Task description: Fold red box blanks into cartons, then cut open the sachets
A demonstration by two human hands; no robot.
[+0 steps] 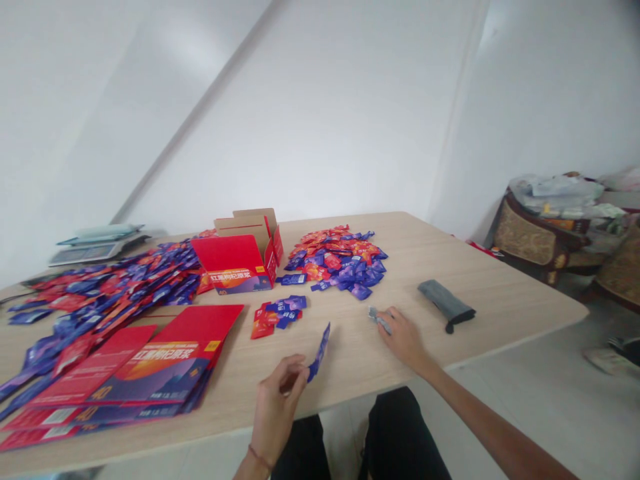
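Note:
Near the table's front edge, my left hand pinches a purple sachet by its lower end, and the sachet stands tilted upward. Farther right, my right hand rests on the table with its fingers closed on a small grey object, whose kind I cannot make out. Beyond my left hand lies a small group of red and purple sachets. A larger heap of sachets is spread behind both hands.
An open red carton stands at the back. Flattened cartons are stacked front left, beside a long pile of sachets. A grey pouch lies right of my right hand. A chair with bags stands beyond the table.

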